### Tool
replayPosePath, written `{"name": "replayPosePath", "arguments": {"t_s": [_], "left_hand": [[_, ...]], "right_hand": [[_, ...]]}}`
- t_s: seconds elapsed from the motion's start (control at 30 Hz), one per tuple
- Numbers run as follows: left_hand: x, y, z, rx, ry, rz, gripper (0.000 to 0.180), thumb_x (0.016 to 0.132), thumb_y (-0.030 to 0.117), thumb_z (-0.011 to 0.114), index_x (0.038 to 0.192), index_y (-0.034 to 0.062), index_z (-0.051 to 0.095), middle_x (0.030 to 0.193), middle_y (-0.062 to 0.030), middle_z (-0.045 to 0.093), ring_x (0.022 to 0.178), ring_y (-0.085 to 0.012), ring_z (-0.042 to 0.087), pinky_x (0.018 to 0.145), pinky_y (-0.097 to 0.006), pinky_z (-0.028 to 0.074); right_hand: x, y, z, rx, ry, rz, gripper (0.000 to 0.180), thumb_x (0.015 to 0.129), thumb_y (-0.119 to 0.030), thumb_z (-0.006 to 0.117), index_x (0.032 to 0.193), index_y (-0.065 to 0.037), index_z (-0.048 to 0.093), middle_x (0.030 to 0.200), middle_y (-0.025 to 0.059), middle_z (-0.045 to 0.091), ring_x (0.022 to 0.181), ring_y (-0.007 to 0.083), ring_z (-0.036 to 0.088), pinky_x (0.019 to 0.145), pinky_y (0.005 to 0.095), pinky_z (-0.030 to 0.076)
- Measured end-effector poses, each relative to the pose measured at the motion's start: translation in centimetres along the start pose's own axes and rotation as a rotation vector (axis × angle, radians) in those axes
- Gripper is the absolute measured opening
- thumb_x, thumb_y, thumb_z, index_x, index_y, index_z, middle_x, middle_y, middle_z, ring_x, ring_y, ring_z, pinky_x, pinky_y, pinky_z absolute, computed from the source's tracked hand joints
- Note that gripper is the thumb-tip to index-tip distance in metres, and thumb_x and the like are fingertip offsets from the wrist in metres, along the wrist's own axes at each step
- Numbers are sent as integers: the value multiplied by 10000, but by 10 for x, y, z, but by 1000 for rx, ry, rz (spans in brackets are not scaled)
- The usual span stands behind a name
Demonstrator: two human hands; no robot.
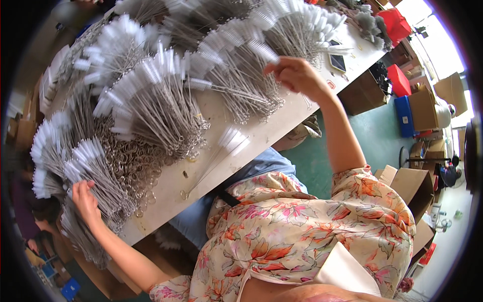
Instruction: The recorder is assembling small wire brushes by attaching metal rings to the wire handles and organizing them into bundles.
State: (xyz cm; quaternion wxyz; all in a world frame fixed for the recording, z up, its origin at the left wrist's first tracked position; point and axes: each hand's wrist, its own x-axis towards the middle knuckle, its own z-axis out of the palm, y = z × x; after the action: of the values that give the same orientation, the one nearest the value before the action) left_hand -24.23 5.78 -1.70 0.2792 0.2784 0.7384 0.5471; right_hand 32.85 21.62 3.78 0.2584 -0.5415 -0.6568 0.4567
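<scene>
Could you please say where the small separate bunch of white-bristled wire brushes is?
In the head view, the bunch lies just left of centre on the pale table, by its near edge, between left hand and right hand.

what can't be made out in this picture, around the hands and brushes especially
Head view, left bare hand: too small to tell whether it grips the silvery wire brushes with white bristles.
Head view, right bare hand: its curled fingers hide whether anything is pinched.
Head view, heaped silvery wire loops: overlap hides the lower ones.
Head view, co-worker in purple clothing: blurred, partly lost in darkness at the left edge.
</scene>
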Motion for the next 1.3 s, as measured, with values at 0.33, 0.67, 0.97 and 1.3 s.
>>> {"name": "replayPosePath", "arguments": {"t_s": [0.33, 0.67, 0.97, 1.3], "left_hand": [[-22, 21, 11, 24, 134, 189, 114, 875, 138, 509, 807, 49, 488, 908, -96, 615, 375, 12, 214, 311, -180, 134], [-96, 50, 8, 327, -2, 219, 257, 927, 157, 460, 1119, 43, 586, 678, 50, 421, 599, 2, 362, 495, -154, 307], [-146, 69, 70, -92, -137, 295, 290, 924, 188, 486, 1080, -40, 575, 663, 61, 380, 502, 18, 247, 416, -155, 158], [-180, 100, 181, -179, -367, 536, 167, 880, 77, 532, 998, 4, 625, 657, 28, 495, 570, -32, 408, 482, -198, 323]], "right_hand": [[100, 65, -162, -678, 660, -66, 298, 721, -359, 644, 899, -125, 693, 816, 97, 665, 782, 196, 628, 713, 346, 482], [145, 62, -173, -824, 489, -78, 315, 657, -369, 673, 843, -116, 688, 794, 87, 664, 775, 224, 632, 741, 368, 490], [67, -73, -80, -615, 987, -799, 268, 877, -212, 457, 768, 19, 538, 714, 93, 563, 684, 207, 574, 612, 332, 442], [10, -109, 132, 975, -318, -359, 196, 891, -262, 515, 957, -88, 579, 833, 63, 610, 753, 208, 612, 669, 324, 507]]}}
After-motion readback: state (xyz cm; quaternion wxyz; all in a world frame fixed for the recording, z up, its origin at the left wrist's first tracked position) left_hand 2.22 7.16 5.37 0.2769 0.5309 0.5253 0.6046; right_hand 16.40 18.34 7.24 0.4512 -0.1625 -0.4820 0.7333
